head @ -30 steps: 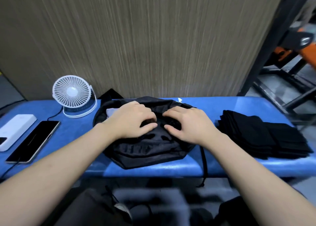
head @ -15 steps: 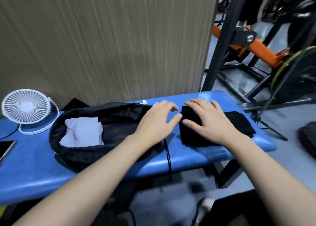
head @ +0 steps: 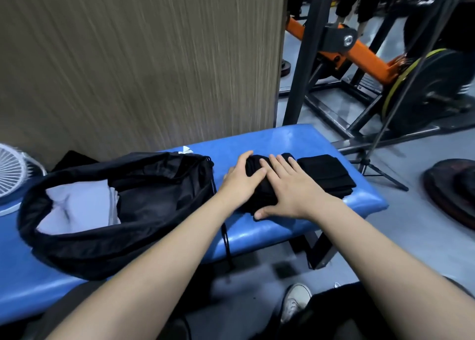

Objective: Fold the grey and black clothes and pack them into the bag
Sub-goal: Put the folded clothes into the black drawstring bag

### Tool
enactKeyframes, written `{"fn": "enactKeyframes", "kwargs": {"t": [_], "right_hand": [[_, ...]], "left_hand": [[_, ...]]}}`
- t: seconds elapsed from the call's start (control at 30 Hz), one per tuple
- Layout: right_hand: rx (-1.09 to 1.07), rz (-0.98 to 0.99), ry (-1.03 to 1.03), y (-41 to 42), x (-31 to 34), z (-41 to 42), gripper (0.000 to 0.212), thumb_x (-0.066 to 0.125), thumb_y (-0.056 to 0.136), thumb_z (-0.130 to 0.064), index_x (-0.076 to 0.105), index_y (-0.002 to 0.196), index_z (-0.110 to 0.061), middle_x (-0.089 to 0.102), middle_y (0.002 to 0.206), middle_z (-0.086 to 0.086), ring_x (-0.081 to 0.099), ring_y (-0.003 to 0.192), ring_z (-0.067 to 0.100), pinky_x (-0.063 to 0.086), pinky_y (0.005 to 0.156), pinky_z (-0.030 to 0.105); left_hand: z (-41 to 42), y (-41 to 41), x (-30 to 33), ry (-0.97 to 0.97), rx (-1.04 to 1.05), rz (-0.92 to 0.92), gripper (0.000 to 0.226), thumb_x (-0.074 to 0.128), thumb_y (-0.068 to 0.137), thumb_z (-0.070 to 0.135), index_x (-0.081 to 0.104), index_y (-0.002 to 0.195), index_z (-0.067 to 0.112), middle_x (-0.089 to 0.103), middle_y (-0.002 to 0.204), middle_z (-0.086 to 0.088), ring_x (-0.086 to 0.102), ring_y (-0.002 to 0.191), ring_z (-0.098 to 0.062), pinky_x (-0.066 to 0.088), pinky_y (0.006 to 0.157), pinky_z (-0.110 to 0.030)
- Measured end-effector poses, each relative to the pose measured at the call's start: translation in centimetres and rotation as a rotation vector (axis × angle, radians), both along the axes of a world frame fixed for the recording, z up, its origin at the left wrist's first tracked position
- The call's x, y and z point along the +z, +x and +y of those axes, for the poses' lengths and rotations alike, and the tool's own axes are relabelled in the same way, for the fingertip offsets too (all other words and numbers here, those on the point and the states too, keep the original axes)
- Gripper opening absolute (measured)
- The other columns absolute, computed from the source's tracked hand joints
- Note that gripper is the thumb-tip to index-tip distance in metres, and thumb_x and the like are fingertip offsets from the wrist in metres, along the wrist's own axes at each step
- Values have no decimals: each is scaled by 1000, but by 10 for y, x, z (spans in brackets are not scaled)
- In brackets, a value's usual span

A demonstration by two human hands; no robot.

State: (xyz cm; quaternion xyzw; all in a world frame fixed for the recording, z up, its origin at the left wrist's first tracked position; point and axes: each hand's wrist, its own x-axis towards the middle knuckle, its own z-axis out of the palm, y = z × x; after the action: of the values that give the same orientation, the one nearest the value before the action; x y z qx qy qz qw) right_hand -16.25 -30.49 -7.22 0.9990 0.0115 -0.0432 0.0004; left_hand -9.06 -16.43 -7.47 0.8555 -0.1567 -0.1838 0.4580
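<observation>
Both hands bear on the folded black clothes (head: 326,175) stacked on the blue counter (head: 295,139); the left hand (head: 240,182) curls around the stack's near end, the right hand (head: 288,188) presses flat, fingers straight; the packing step seems underway; next, lifting the stack leftward into the open black drawstring bag (head: 159,193), beside the grey clothes (head: 84,206) already inside.

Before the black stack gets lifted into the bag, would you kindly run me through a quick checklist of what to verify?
1. Left hand grip on the folded black clothes: ok, fingers curled over the stack's left end.
2. Right hand on the stack: ok, flat on top, thumb at the near edge.
3. Black drawstring bag mouth open: ok.
4. Room beside the folded grey garment inside: ok.
5. Stack fully on the blue padded bench: ok.
6. Dangling drawstring cord free: cannot tell.
</observation>
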Motion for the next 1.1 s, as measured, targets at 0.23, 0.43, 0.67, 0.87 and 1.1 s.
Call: {"fn": "enactKeyframes", "kwargs": {"t": [0.23, 0.43, 0.67, 0.87, 1.1], "right_hand": [[48, -37, -139, -4, -1, 18, 132, 43, 71, -90, -8, 157, -5, -3, 165, 22, -7, 153, 33, -7, 123, 49], [84, -12, 190, -22, 2, 33, 130, 41, 66, -90, 3, 158, -8, 6, 167, 10, -3, 154, 24, -3, 124, 48], [-303, -180, 801, -35, 1, 16, 82, 61, 94, -45, 20, 157, -14, 20, 163, 8, 16, 152, 19, 17, 123, 39], [-404, -111, 852, -33, 2, 21, 89, 71, 89, -37, 18, 158, -22, 34, 152, 10, 41, 138, 22, 35, 112, 32], [-316, -244, 947, -28, 5, 29, 72, 76, 80, -15, 46, 142, -37, 44, 126, 2, 54, 106, 8, 39, 99, 19]], "left_hand": [[12, -9, 5, 8, -9, 9, 59, 52, 84, 54, 31, 139, 49, 52, 139, -4, 49, 127, -25, 41, 108, -44], [38, -21, 2, 32, -20, -37, 56, 55, 96, 42, 29, 146, 42, 51, 141, -3, 52, 124, -22, 41, 108, -37], [45, -32, 7, -9, -18, -13, 70, 63, 92, 40, 25, 151, 43, 47, 148, -3, 51, 128, -20, 41, 109, -35], [39, -26, 16, -28, 45, 123, 93, 72, 83, 37, 14, 155, 38, 48, 145, -3, 57, 121, -25, 52, 91, -35], [38, -27, 11, -194, 107, 71, 81, 74, 81, 24, 33, 149, 42, 36, 149, -4, 44, 119, -7, 39, 95, -23]]}}
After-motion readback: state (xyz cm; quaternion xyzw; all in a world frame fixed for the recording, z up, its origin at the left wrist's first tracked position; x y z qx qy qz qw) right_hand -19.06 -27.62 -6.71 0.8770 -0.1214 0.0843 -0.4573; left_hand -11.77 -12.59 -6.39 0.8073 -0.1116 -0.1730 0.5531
